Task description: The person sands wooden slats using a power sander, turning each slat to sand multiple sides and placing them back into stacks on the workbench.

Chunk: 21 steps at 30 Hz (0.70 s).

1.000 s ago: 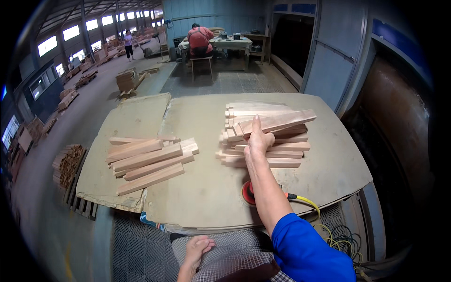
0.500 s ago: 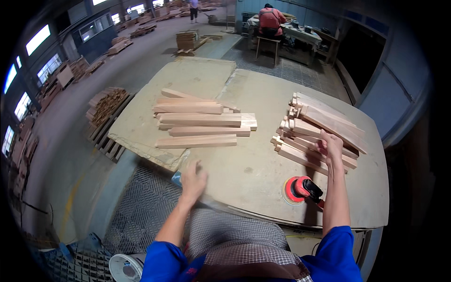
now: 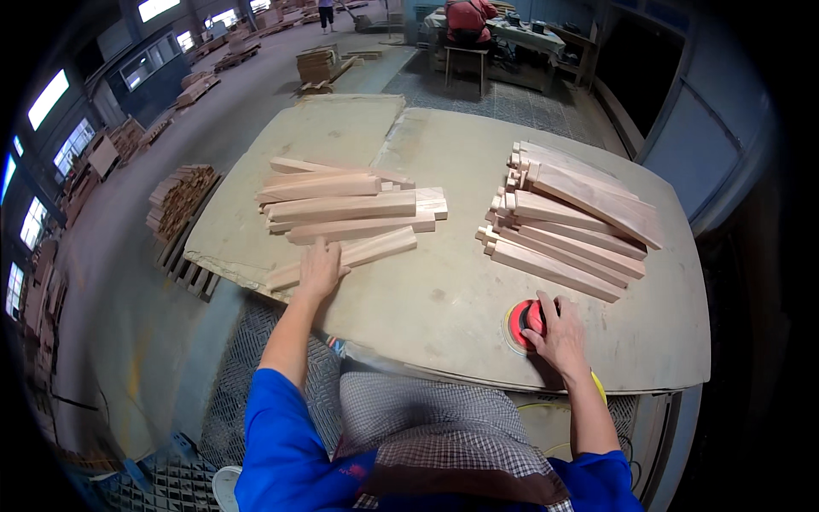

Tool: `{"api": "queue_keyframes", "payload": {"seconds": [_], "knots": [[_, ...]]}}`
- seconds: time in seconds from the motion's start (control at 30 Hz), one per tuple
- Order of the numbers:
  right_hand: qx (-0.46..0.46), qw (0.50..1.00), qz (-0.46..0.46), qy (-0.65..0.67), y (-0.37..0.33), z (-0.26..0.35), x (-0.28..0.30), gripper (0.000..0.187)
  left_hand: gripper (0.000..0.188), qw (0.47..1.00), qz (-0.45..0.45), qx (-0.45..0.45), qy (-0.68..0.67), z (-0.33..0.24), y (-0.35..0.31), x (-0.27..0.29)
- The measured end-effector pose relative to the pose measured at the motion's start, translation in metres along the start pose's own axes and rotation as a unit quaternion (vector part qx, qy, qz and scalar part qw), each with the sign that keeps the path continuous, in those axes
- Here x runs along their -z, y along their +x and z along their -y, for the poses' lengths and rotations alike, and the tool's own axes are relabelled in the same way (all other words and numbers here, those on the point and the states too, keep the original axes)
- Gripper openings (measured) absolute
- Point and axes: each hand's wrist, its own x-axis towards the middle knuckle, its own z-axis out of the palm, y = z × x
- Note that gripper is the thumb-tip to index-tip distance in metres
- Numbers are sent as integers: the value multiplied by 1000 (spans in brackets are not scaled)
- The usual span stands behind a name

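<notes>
My left hand [image 3: 320, 269] is closed over the nearest wooden bar [image 3: 380, 247] of the left group, which lies at a slant on the table. Behind it, several more pale wooden bars [image 3: 341, 205] lie side by side, some overlapping. My right hand [image 3: 560, 334] curls around the top of a red and black orbital sander [image 3: 518, 324], which sits pad-down near the table's front edge. A second group of wooden bars [image 3: 567, 226] with tenoned ends lies beyond that hand, partly stacked.
The board-topped table [image 3: 444, 290] has a seam and a rough left edge. A yellow hose [image 3: 599, 386] runs beside my right forearm. On the left floor stands a pallet [image 3: 192, 260] of wood pieces. A person in red [image 3: 467, 19] sits at a far bench.
My right hand has left the right-hand bars and come down onto the sander. My left hand has reached forward onto the nearest left bar, which has turned to a slant.
</notes>
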Motion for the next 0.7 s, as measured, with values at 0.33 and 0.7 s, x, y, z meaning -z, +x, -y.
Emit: {"api": "queue_keyframes", "payload": {"seconds": [0.33,0.7], "knots": [[-93,994,60,26,-1,1,0,80,65,989,-26,-55,-132,-173,-116,26],[-83,988,-39,122,2,2,1,82,34,961,186,96,-179,-132,-201,69]]}}
